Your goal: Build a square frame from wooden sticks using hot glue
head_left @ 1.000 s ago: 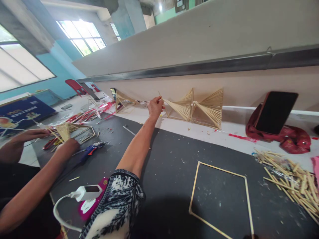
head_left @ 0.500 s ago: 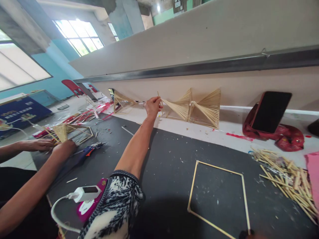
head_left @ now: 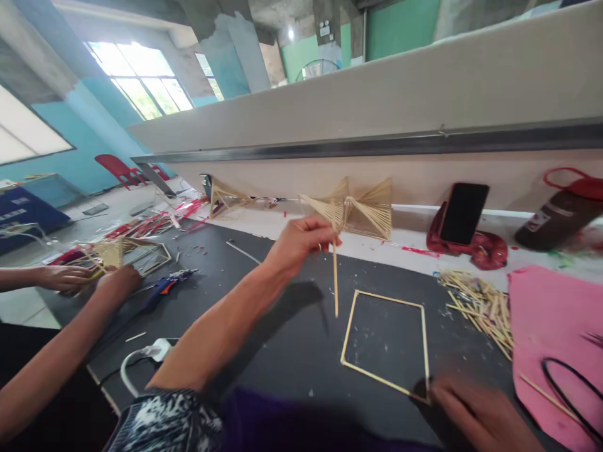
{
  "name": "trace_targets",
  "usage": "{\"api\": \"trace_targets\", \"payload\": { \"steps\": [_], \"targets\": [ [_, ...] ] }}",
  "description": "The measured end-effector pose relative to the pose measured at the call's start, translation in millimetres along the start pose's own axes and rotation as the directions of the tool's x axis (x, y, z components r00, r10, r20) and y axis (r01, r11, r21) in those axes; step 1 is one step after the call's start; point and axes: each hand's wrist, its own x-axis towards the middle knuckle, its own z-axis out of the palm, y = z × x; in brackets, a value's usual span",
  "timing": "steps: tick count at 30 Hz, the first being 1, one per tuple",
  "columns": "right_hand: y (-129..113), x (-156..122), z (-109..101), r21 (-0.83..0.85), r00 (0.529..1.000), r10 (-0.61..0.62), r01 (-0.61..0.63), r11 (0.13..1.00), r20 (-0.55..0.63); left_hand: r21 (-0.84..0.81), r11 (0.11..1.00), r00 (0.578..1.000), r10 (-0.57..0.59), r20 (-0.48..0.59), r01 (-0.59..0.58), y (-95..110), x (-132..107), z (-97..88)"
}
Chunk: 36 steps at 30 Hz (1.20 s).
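Observation:
My left hand [head_left: 301,242] is raised above the table, thumb and fingers pinched on a thin wooden stick [head_left: 336,282] that hangs nearly upright. Below and to its right, a square stick frame [head_left: 349,326] lies flat on the dark tabletop. At the frame's near right corner is my right hand [head_left: 475,405], blurred, its curled fingers closed at that corner; the fingertips are partly in shadow. Behind my left hand, fan-shaped stick models [head_left: 372,210] stand against the low wall, partly covered by the hand.
A pile of loose sticks [head_left: 480,304] lies right, beside a pink sheet [head_left: 556,314] and a black loop. A phone [head_left: 465,213] leans on red cloth near a bottle [head_left: 560,216]. At left, a co-worker's hands [head_left: 115,282] handle another stick model, near blue-handled pliers [head_left: 169,285].
My left hand has come back from the models at the wall, toward me and the square frame, with a stick in its fingers. My right hand has come further into view at the frame's corner.

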Motion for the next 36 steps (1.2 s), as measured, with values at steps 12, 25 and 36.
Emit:
{"api": "trace_targets", "payload": {
  "steps": [12, 25, 36],
  "targets": [
    [-47, -8, -55, -0.176, 0.895, -0.334, 0.293, 0.94, -0.296, 0.1, 0.904, 0.674, -0.38, 0.634, 0.416, -20, -105, 118.8],
    [-51, -18, -59, -0.412, 0.925, -0.361, 0.375, 0.83, 0.114, 0.067, 0.936, 0.681, -0.3, 0.669, 0.346, -32, -124, 142.7],
    [-65, -31, -67, -0.442, 0.875, -0.467, 0.471, 0.763, 0.126, 0.105, 0.947, 0.636, -0.283, 0.718, 0.304, -24, -134, 139.6]
  ]
}}
